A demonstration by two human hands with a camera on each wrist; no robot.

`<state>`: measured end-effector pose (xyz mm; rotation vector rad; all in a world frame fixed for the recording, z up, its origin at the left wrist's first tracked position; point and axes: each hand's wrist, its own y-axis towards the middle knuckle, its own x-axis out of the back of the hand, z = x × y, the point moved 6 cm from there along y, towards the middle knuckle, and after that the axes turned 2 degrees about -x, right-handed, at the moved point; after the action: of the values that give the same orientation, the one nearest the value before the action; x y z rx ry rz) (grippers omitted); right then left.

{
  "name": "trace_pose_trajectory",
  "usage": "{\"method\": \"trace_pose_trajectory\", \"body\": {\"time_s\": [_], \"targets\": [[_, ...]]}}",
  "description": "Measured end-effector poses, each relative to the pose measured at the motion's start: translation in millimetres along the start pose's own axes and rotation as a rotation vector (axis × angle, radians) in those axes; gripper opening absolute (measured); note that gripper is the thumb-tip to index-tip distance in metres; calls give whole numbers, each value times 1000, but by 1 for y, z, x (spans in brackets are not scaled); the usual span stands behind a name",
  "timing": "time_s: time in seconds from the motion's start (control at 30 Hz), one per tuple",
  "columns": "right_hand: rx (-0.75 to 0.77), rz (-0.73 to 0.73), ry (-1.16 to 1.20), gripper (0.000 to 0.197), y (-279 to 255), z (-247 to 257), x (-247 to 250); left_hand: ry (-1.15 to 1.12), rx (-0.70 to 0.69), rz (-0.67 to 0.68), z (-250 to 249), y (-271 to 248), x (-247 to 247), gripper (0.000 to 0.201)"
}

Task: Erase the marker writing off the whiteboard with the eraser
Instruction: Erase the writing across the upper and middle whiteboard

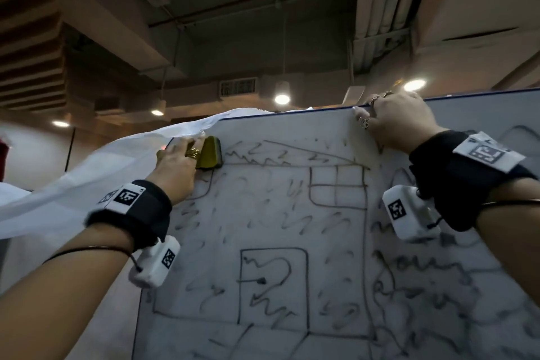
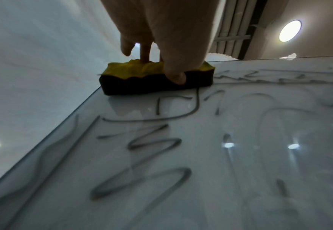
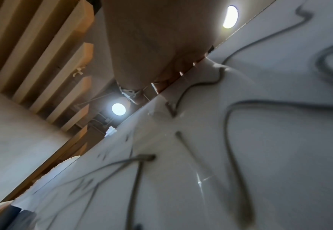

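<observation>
The whiteboard (image 1: 292,131) stands upright before me, covered in dark marker scribbles and a house drawing (image 1: 274,242). My left hand (image 1: 178,161) grips a yellow eraser with a dark felt base (image 1: 209,156) and holds it flat against the board's top left corner. In the left wrist view the thumb pinches the eraser (image 2: 152,80) on its dark side, the fingers on its far side, with marker lines (image 2: 142,149) just below. My right hand (image 1: 391,123) curls over the board's top edge, its fingers hooked behind it (image 3: 167,70).
A white sheet (image 1: 87,178) hangs over the board's top left corner and falls away to the left. Ceiling lamps (image 1: 282,99) and ducts fill the space above. More scribbles cover the board's right part (image 1: 438,286).
</observation>
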<state>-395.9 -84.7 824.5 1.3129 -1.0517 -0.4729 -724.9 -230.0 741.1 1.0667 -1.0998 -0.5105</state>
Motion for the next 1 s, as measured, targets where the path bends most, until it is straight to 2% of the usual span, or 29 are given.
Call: {"method": "trace_pose_trajectory", "body": {"time_s": [0.1,0.23,0.37,0.43,0.6,0.73,1.0], "targets": [[-35,-23,-35,54,0,1,-6,-57,7,-39,-1,3,-9,83],[-67,-43,-2,54,1,2,-8,-179,-32,-216,-20,6,-10,76],[-93,-63,20,50,3,2,-13,-210,-137,-251,-66,14,-12,64],[-100,-76,46,48,1,1,-14,-288,-170,-272,-79,14,-9,65],[-58,-94,116,46,-3,-3,-9,-448,-136,-259,-53,11,3,69],[-68,-98,81,52,-3,-1,-7,-543,-52,-288,-45,8,6,57],[-96,-115,102,57,-1,-2,-14,-540,-230,-309,-132,10,8,59]]}}
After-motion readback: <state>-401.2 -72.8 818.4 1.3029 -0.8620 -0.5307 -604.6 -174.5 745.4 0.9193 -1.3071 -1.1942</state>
